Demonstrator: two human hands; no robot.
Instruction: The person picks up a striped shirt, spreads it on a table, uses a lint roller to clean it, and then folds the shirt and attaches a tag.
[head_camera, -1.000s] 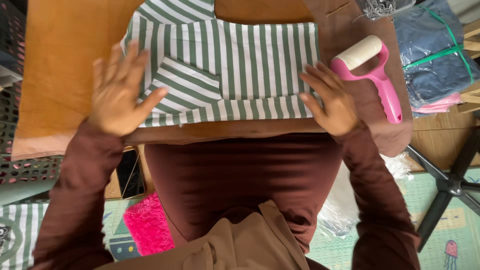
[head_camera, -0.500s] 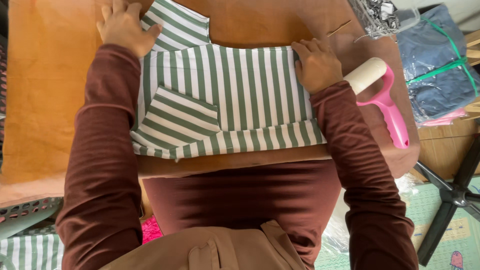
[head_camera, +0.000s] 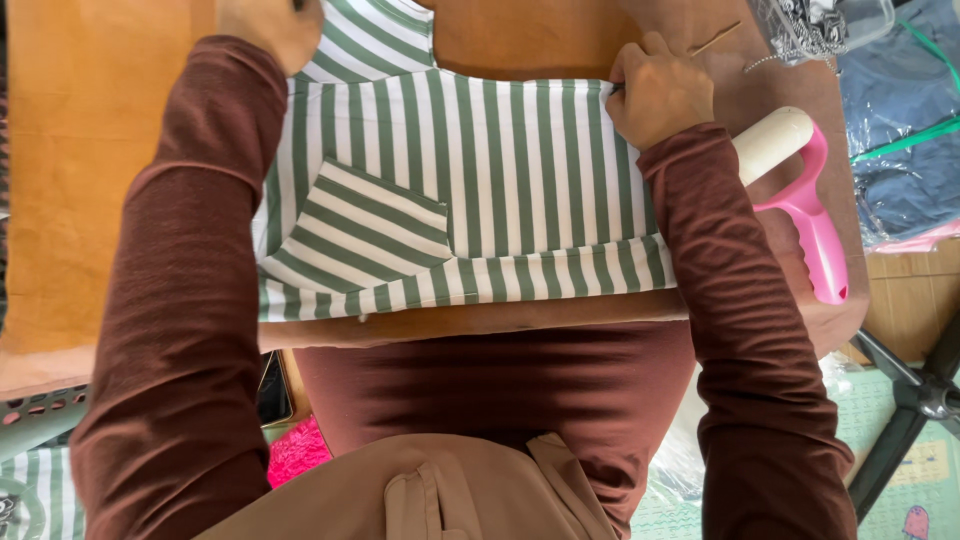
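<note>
My right hand (head_camera: 657, 92) is curled shut on the far right edge of the green and white striped shirt (head_camera: 500, 180), pinching the cloth at the top of the folded part. My left hand (head_camera: 272, 28) is up at the far left, near where a striped piece runs away from me; it sits at the top edge of the view and is partly cut off, so I cannot tell whether its fingers are closed on the cloth or only resting on it. My two hands are well apart, one at each upper corner of the shirt.

The shirt lies flat on the brown table (head_camera: 90, 180), just in front of my body. Its near hem lies straight along the table's edge, and a striped flap (head_camera: 360, 235) is folded in at an angle on the left side. I judge the folding partly done: the lower part looks squared and smooth, one piece is tucked in, and the far part, beyond my hands, is not yet brought over.

A pink lint roller (head_camera: 800, 190) lies just to the right of my right forearm, not touching the shirt. Further right is a blue bundle tied with green cord (head_camera: 910, 150).

The top of the shirt runs out of the picture, so its collar is hidden. My sleeves cover both side edges.
</note>
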